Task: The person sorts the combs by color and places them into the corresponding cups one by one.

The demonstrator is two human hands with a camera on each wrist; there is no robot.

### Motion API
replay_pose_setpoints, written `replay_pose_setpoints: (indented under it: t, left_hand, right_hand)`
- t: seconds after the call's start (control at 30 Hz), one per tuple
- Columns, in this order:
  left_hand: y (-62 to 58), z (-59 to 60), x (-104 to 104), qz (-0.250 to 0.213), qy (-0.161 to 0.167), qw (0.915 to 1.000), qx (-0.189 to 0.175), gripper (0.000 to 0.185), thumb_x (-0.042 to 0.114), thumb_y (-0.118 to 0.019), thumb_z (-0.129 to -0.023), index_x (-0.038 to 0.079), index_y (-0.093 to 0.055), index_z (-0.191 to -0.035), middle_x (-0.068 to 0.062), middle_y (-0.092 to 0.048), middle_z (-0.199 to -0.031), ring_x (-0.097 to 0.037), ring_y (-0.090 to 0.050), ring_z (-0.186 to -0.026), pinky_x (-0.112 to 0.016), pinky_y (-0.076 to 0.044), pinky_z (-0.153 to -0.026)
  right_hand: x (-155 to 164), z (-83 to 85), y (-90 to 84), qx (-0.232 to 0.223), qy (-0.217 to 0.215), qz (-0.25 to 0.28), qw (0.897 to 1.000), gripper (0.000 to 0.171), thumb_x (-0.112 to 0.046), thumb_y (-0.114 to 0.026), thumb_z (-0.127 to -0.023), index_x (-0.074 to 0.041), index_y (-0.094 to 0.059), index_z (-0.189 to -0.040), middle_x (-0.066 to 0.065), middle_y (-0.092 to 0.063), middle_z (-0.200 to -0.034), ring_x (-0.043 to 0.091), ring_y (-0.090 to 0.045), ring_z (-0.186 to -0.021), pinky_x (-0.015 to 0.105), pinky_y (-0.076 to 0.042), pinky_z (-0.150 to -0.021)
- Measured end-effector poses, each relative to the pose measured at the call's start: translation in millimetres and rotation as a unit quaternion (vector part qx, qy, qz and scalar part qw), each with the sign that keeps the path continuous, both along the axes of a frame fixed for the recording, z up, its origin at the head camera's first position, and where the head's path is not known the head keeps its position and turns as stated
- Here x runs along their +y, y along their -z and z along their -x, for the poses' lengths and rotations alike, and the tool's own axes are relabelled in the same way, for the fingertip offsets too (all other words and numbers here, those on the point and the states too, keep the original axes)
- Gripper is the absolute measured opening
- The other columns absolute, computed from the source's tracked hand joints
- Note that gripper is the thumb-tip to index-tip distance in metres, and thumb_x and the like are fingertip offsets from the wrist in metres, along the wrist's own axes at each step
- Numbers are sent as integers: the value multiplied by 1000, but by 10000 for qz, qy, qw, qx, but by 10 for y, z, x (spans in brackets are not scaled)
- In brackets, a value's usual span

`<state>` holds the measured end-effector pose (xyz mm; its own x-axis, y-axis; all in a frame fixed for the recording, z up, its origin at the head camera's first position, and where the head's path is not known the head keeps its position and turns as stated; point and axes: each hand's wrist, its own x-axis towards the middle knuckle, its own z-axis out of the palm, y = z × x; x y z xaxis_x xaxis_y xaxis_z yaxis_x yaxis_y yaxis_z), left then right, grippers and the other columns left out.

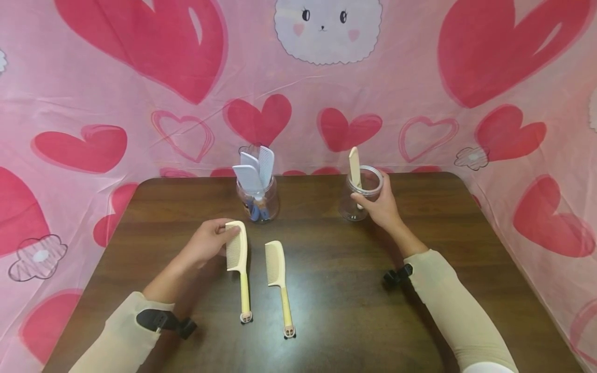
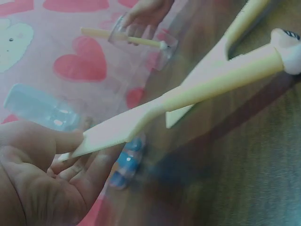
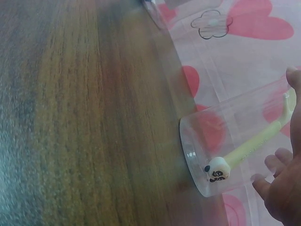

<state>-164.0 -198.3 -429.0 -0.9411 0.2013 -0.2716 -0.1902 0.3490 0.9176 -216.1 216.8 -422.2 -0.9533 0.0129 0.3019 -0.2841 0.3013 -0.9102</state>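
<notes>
My left hand (image 1: 207,242) pinches a pale yellow comb (image 1: 244,254) by the end of its toothed head. Its yellow handle, tipped with a panda face, points toward me; in the left wrist view this comb is raised above the table. A matching yellow comb (image 1: 280,264) lies just right of it on the table. Farther back, my right hand (image 1: 384,207) grips a clear jar (image 1: 349,210) around its upper side. Inside that jar another yellow comb (image 1: 355,167) leans, head up, with its panda tip (image 3: 218,169) near the bottom.
A second clear jar (image 1: 275,204) stands at the back left, holding several light blue combs (image 1: 249,178) with heads up. The dark wooden table (image 1: 336,311) reaches back to a pink cloth (image 1: 298,83) printed with hearts.
</notes>
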Motion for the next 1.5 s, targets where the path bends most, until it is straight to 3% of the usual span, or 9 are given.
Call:
replay_pose_setpoints:
  t: [0.23, 0.4, 0.63, 0.83, 1.07, 1.27, 1.4, 1.5]
  left_hand:
    - [-198, 0, -29, -241, 7, 9994, 261, 42, 14, -59, -104, -13, -53, -136, -18, -71, -98, -19, -69, -80, -47, -62, -72]
    - [-355, 1, -27, -79, 132, 9964, 839, 36, 10, -61, -102, -12, -58, -131, -19, -72, -96, -14, -68, -77, -38, -62, -68]
    - [-610, -20, 42, 593, 328, 9830, 1709, 30, 10, -67, -99, -3, -66, -125, -19, -72, -101, -19, -69, -81, -31, -59, -68]
    - [-780, -33, 155, 477, 417, 9712, 2296, 27, 11, -70, -97, 0, -69, -121, -17, -72, -103, -21, -72, -85, -29, -60, -71]
    - [-937, 18, 315, 283, 445, 9632, 2634, 24, 4, -70, -95, -4, -70, -118, -18, -73, -101, -13, -72, -81, -26, -59, -69]
    - [-1055, 113, 519, 104, 422, 9547, 2944, 25, 2, -72, -93, -2, -71, -118, -16, -73, -99, -16, -72, -79, -25, -59, -64]
    - [-1139, 171, 657, 46, 391, 9547, 2949, 27, 5, -72, -94, -1, -71, -121, -16, -75, -96, -18, -72, -79, -29, -59, -60]
    - [-1211, 219, 773, -137, 385, 9534, 2991, 28, 6, -72, -95, -1, -71, -122, -16, -75, -98, -19, -73, -81, -29, -60, -64]
  right_hand:
    - [1, 0, 9, 37, -33, 63, 10000, 78, 5, -78, -83, 10, -31, -145, 34, -46, -143, 44, -42, -134, 57, -29, -114]
    - [5, 7, 17, 56, -45, 86, 9999, 78, 4, -78, -83, 10, -32, -145, 34, -45, -143, 43, -43, -134, 56, -29, -115]
    - [9, 6, 29, 34, 42, -31, 10000, 78, 2, -79, -83, 9, -32, -146, 34, -46, -143, 41, -43, -135, 55, -28, -115]
    - [11, 1, 20, 9, 16, 103, 9999, 79, 4, -78, -83, 9, -31, -146, 34, -45, -144, 42, -41, -135, 56, -28, -115]
    - [8, 9, 17, -35, 3, 44, 10000, 79, 4, -78, -83, 10, -30, -146, 33, -45, -145, 42, -42, -135, 56, -29, -115]
    - [6, 9, 6, -32, -5, 73, 10000, 79, 4, -77, -83, 10, -30, -146, 33, -45, -145, 43, -42, -135, 58, -29, -114]
    - [2, 10, 8, -44, -21, 82, 10000, 80, 5, -78, -83, 11, -29, -146, 33, -45, -145, 43, -42, -135, 57, -29, -114]
    - [-1, 13, 12, -49, -26, 123, 9999, 79, 5, -77, -83, 10, -29, -146, 33, -45, -145, 43, -42, -134, 57, -29, -114]
